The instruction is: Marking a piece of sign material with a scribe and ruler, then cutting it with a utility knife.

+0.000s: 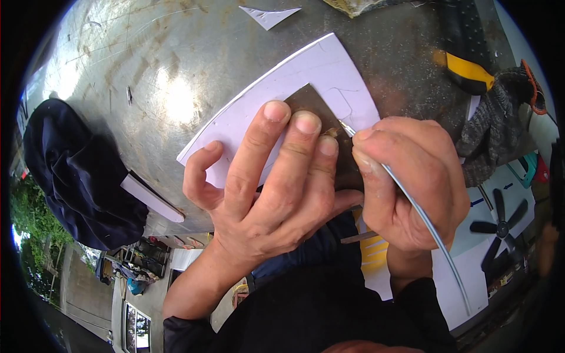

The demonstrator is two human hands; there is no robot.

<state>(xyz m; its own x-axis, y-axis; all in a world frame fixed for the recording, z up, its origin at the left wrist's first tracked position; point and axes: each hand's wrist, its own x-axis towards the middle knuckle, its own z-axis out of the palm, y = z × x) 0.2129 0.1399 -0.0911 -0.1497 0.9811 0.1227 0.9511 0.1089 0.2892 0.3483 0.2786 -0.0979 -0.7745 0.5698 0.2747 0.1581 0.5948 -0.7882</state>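
A white sheet with a curved edge (353, 66) lies on a scratched metal tabletop (198, 48). On top of it is a dark flat metal plate (309, 95), pressed down by the spread fingers of my left hand (278, 176). My right hand (410, 176) pinches a thin rod-like marking tool (412, 198) near its pointed end. The tip touches the sheet beside the plate's right edge. Thin lines are marked on the sheet close to the tip. Part of the plate is hidden under my left hand.
A dark cloth cap or garment (79, 176) and a narrow white strip (152, 198) lie at the left. A white triangular offcut (271, 16) is at the far side. A yellow-and-black handle (468, 70) and grey knit glove (485, 128) sit at the right. A black fan (502, 229) stands beyond the edge.
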